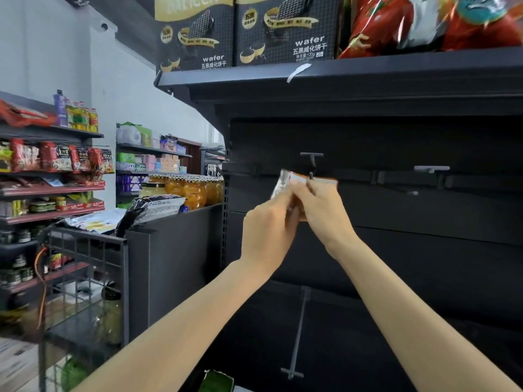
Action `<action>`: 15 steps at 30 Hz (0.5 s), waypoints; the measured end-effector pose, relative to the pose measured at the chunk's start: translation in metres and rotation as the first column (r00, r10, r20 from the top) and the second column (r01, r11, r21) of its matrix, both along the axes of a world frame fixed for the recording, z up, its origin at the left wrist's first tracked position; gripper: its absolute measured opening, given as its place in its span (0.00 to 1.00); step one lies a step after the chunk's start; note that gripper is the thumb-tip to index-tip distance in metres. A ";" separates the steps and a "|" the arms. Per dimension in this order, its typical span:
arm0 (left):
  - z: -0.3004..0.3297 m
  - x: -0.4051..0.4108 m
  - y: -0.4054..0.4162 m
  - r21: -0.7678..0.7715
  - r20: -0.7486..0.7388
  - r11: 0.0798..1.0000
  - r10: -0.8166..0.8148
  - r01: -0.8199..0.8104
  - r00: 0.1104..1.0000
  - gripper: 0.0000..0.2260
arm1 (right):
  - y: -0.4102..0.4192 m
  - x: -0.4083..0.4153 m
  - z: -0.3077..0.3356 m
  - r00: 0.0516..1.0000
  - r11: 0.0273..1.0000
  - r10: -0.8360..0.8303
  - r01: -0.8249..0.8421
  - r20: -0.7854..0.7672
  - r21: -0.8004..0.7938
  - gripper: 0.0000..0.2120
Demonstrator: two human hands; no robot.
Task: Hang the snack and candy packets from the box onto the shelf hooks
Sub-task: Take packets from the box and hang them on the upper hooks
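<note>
A small packet (pixel 300 183) is held up at the tip of the upper hook (pixel 311 162), its top edge just below the hook's crossbar. The packet is pinched from both sides: the left hand (pixel 268 230) is curled on its silver left edge and the right hand (pixel 322 210) is curled over its orange right part, so both are grasping it. The packet is blurred; its hang hole cannot be made out. It is judged light, thin and crinkly, soft enough to buckle and likely slippery on its foil face, so it is best held by the top seam on either side of the hole, kept taut so the hook tip can pass through. To the right of the upper hook, a second hook (pixel 431 168) projects bare from the same rail; well below the upper hook, a long lower hook (pixel 297 335) points toward the camera and is judged a possible snag for the forearms. Above the upper hook, the shelf board (pixel 368 72) carries wafer boxes (pixel 285 32) and a red bag (pixel 424 21). Far left of the upper hook stand jars (pixel 192 190) and a wire basket (pixel 85 250). A green packet (pixel 216 381) shows far below the upper hook; the box itself is not clearly seen.
</note>
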State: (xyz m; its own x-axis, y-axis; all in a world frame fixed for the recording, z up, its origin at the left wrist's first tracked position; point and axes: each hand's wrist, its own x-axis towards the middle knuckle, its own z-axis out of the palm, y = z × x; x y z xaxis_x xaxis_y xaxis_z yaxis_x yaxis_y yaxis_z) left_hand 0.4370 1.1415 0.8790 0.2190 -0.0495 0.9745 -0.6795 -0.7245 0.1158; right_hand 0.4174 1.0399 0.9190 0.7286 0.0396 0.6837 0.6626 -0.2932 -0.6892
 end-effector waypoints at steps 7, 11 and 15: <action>-0.005 -0.002 0.020 0.310 0.029 0.945 0.103 -0.107 0.994 0.23 | -0.014 0.000 0.009 0.952 0.960 -0.259 0.236 0.165 0.149 0.14; 0.002 0.000 0.017 0.388 -0.094 0.914 0.163 -0.114 0.982 0.26 | -0.019 0.007 0.010 0.945 0.946 -0.298 0.274 0.132 0.171 0.14; 0.004 0.004 0.012 0.440 -0.159 0.892 0.191 -0.103 0.969 0.29 | -0.023 0.014 0.007 0.948 0.938 -0.310 0.294 0.069 0.183 0.14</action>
State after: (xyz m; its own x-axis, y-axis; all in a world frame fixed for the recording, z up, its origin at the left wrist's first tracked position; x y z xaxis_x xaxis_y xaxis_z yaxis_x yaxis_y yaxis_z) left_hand 0.4415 1.1538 0.8826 0.4371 -0.4015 0.8048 -0.5573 -0.8233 -0.1081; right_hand 0.4316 1.0168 0.9257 0.6197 -0.2940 0.7277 0.6256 -0.3748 -0.6842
